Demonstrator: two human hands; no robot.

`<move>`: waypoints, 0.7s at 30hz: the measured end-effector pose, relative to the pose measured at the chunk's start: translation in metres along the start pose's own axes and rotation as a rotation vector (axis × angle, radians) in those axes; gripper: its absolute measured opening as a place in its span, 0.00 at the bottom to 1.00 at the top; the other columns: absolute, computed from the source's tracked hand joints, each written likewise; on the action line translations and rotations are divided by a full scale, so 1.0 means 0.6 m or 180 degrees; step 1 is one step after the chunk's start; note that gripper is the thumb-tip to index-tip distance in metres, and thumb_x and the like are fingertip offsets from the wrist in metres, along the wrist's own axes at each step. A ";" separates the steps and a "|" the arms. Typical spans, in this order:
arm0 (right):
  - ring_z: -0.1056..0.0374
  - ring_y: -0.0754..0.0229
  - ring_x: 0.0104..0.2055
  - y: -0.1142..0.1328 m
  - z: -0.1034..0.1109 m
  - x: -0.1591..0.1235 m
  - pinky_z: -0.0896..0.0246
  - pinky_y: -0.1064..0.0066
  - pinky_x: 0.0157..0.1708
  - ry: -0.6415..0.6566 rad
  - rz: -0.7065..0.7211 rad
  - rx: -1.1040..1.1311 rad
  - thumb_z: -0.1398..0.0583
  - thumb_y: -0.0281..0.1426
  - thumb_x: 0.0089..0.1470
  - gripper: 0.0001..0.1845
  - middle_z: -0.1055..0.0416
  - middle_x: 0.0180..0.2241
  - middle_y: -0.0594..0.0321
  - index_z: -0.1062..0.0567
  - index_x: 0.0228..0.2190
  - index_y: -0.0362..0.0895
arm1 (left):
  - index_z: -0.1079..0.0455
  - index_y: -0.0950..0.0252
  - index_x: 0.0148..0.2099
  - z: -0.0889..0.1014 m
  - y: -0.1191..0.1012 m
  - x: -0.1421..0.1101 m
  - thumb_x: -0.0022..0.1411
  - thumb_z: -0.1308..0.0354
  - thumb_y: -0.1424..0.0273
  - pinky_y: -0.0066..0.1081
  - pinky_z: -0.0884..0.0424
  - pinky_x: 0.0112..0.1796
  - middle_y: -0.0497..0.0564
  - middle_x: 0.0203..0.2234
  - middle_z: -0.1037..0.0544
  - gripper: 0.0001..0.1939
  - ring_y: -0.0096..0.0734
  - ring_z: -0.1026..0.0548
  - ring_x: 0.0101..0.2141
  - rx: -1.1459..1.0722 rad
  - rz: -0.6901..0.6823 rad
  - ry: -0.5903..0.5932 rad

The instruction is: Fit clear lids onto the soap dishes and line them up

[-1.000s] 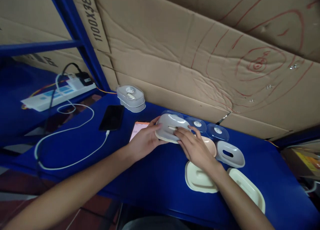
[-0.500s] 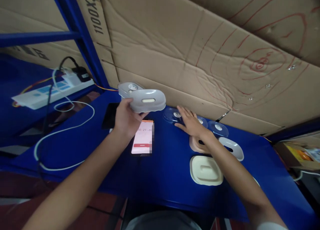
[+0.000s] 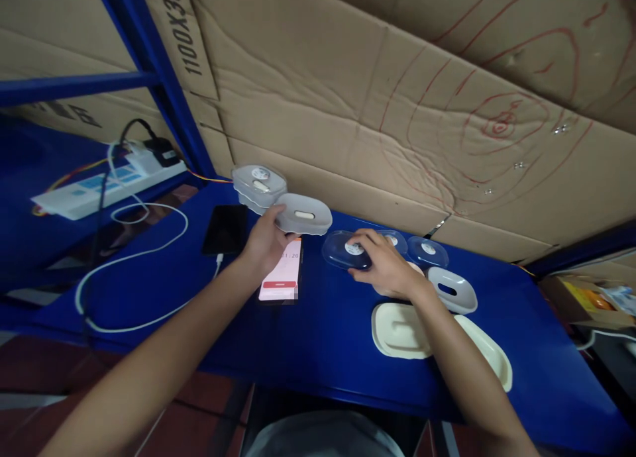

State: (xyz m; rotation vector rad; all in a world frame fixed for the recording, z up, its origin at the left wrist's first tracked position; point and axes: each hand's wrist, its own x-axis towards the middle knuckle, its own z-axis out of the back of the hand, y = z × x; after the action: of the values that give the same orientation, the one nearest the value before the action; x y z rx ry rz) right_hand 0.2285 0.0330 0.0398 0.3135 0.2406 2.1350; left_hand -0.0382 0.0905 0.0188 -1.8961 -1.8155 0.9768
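Observation:
My left hand (image 3: 264, 244) is closed on the left end of a grey oval dish (image 3: 318, 224), which has a slot showing a cream-coloured piece. The dish is held above the top of a lit phone (image 3: 279, 271). Behind it, a similar grey dish under a clear lid (image 3: 248, 177) stands near the cardboard. My right hand (image 3: 385, 263) grips a clear oval lid (image 3: 335, 252) by its right side, fingers curled over its round sticker. Two more clear lids, one partly behind my hand (image 3: 397, 240) and one farther right (image 3: 428, 252), lie at the back.
Below my right forearm lie a cream piece (image 3: 397, 331) and a cream tray (image 3: 489, 351). A pinkish dish (image 3: 387, 291) is partly hidden; a grey slotted dish (image 3: 454, 290) lies right. A dark phone (image 3: 224, 230), white cable (image 3: 134, 329) and power strip (image 3: 99, 189) are left.
My right hand has gone from lying flat over the clear lid to curling its fingers around it. My left hand has lowered the grey dish slightly, and the view has shifted.

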 end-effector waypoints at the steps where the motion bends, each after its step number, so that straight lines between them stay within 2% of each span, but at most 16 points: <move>1: 0.35 0.43 0.65 0.002 0.010 -0.006 0.41 0.48 0.63 -0.0160 0.0099 0.0135 0.31 0.36 0.57 0.28 0.36 0.64 0.54 0.31 0.57 0.52 | 0.25 0.64 0.49 0.001 0.003 0.000 0.65 0.41 0.75 0.42 0.22 0.54 0.53 0.45 0.17 0.11 0.41 0.21 0.51 0.0058 -0.0047 0.0061; 4: 0.38 0.46 0.68 0.004 0.030 -0.014 0.42 0.49 0.66 -0.0665 0.0324 0.0544 0.33 0.36 0.59 0.27 0.38 0.64 0.54 0.32 0.58 0.54 | 0.25 0.64 0.52 0.003 0.015 -0.005 0.66 0.38 0.72 0.44 0.24 0.56 0.54 0.48 0.16 0.13 0.43 0.21 0.53 0.0244 0.0045 0.0440; 6: 0.41 0.46 0.70 0.006 0.031 -0.013 0.43 0.49 0.68 -0.0898 0.0397 0.0688 0.34 0.37 0.61 0.30 0.40 0.66 0.53 0.35 0.62 0.54 | 0.24 0.64 0.54 0.002 0.025 -0.014 0.69 0.39 0.67 0.47 0.25 0.57 0.56 0.50 0.17 0.13 0.46 0.22 0.55 0.0323 0.0409 0.0800; 9: 0.46 0.46 0.73 0.009 0.021 -0.010 0.45 0.47 0.70 -0.0800 0.0493 0.0757 0.35 0.38 0.64 0.34 0.45 0.71 0.54 0.39 0.67 0.56 | 0.24 0.64 0.56 0.002 0.039 -0.031 0.74 0.44 0.62 0.49 0.28 0.59 0.57 0.53 0.18 0.16 0.48 0.23 0.57 0.0360 0.0928 0.1329; 12: 0.48 0.46 0.75 0.010 0.012 -0.010 0.46 0.46 0.71 -0.0629 0.0556 0.0821 0.36 0.38 0.65 0.36 0.50 0.74 0.58 0.40 0.69 0.59 | 0.24 0.63 0.58 0.004 0.047 -0.042 0.75 0.45 0.60 0.49 0.30 0.60 0.56 0.55 0.19 0.18 0.48 0.25 0.60 0.0375 0.0960 0.1679; 16: 0.48 0.45 0.75 0.007 0.005 -0.010 0.45 0.46 0.71 -0.0727 0.0613 0.0732 0.35 0.34 0.62 0.38 0.49 0.74 0.56 0.39 0.69 0.57 | 0.26 0.61 0.59 0.008 0.052 -0.043 0.75 0.44 0.59 0.48 0.31 0.61 0.56 0.57 0.20 0.18 0.48 0.26 0.61 0.0420 0.0873 0.1844; 21: 0.53 0.41 0.76 0.009 -0.007 -0.004 0.49 0.39 0.72 -0.0792 0.0869 0.0150 0.37 0.30 0.61 0.36 0.48 0.73 0.54 0.37 0.68 0.54 | 0.27 0.59 0.59 0.009 0.058 -0.042 0.75 0.43 0.57 0.49 0.31 0.60 0.55 0.59 0.22 0.17 0.48 0.29 0.62 0.0429 0.0869 0.1707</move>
State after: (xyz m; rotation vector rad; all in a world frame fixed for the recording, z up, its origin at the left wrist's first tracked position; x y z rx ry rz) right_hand 0.2244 0.0279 0.0371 0.6669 0.1080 2.3320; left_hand -0.0148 0.0605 -0.0019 -2.0968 -1.1818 0.5668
